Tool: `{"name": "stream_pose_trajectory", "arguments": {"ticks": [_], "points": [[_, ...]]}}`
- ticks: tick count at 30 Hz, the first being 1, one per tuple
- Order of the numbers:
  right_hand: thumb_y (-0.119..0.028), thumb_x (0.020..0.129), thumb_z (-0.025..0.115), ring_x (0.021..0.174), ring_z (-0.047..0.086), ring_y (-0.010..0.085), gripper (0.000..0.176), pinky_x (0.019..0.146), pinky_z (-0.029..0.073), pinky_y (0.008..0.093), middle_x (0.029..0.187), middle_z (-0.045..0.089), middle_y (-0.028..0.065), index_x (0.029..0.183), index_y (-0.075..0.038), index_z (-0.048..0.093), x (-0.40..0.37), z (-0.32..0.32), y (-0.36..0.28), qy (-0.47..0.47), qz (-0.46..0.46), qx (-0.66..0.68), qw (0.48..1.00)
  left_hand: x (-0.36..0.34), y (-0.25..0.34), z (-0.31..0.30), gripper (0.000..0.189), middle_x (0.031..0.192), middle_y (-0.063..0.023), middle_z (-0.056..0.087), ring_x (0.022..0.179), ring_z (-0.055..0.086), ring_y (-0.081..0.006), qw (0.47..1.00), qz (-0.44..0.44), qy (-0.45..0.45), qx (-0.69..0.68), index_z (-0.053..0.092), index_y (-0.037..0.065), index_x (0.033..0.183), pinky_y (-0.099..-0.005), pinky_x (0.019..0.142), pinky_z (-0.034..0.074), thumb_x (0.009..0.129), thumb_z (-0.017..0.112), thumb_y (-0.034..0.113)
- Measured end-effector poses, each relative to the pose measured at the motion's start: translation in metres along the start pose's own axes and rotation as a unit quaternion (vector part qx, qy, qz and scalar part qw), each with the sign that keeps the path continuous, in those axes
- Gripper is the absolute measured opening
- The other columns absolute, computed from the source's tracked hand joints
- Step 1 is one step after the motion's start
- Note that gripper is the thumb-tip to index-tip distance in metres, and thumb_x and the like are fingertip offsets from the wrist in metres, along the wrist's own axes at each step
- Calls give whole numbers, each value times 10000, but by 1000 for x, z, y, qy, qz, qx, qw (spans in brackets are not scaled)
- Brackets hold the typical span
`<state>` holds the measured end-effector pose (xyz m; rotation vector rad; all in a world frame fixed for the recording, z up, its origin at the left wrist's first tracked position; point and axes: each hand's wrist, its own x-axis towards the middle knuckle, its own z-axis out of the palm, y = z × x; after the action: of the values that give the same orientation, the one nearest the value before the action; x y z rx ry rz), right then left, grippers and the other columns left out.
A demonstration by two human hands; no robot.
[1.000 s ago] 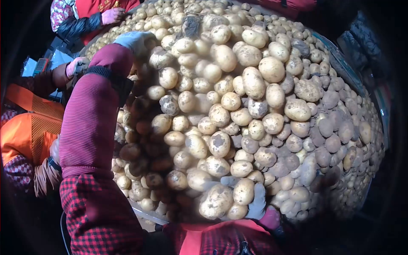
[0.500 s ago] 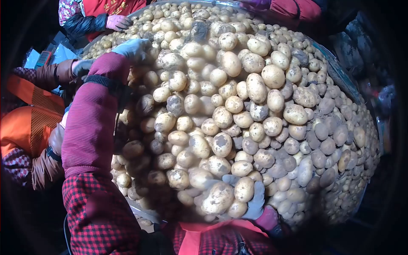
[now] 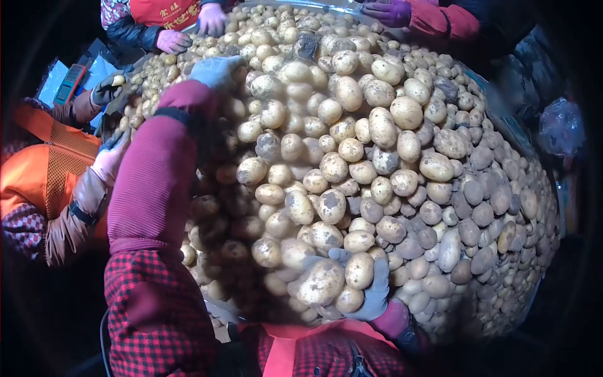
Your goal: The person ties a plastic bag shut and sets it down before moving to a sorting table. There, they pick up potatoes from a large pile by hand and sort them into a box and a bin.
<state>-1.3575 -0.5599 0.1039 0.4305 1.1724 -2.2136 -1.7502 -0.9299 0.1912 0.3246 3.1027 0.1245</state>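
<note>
A large heap of potatoes (image 3: 382, 129), pale yellow with patches of dark soil, fills the middle of the head view. My left hand (image 3: 217, 70), in a light blue-grey glove, reaches over the far left of the heap. Its fingers look stretched out over the potatoes, their tips partly hidden. Near the front edge, my right hand (image 3: 372, 296), in a grey glove, curls around several potatoes close to my body. A round potato (image 3: 359, 270) lies against its fingers, beside a larger soiled potato (image 3: 321, 283) and a smaller potato (image 3: 350, 300).
At the left, a person in an orange vest (image 3: 69, 160) has both gloved hands at the heap's edge. Purple-gloved hands (image 3: 173, 41) of another person rest at the back left, and a third person's hand (image 3: 386, 12) at the back. A clear plastic bag (image 3: 561, 127) lies at right.
My left hand has shifted slightly right over the heap. My right hand stays around its potatoes. At the left, the orange-vested person's hands have come further into view; a second purple glove appears at the back.
</note>
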Motion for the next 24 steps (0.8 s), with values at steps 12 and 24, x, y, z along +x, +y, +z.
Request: {"name": "stream_pose_trajectory", "arguments": {"ticks": [12, 24], "points": [[-635, 1011, 267, 1062, 638, 310, 750, 930, 542, 412, 1290, 610, 192, 1415, -34, 463, -11, 107, -53, -75, -74, 129, 986, -213, 55, -45, 605, 1397, -79, 522, 1230, 565, -218, 615, 82, 104, -777, 390, 36, 1500, -394, 912, 556, 981, 634, 228], [-703, 977, 397, 1256, 554, 319, 803, 1053, 459, 484, 1367, 574, 136, 1514, -107, 388, -21, 174, 15, -267, 147, 227, 925, -454, 116, 66, 425, 1468, -140, 481, 1319, 511, -232, 607, -5, 334, -721, 490, 44, 1444, -415, 1120, 420, 1066, 477, 238]]}}
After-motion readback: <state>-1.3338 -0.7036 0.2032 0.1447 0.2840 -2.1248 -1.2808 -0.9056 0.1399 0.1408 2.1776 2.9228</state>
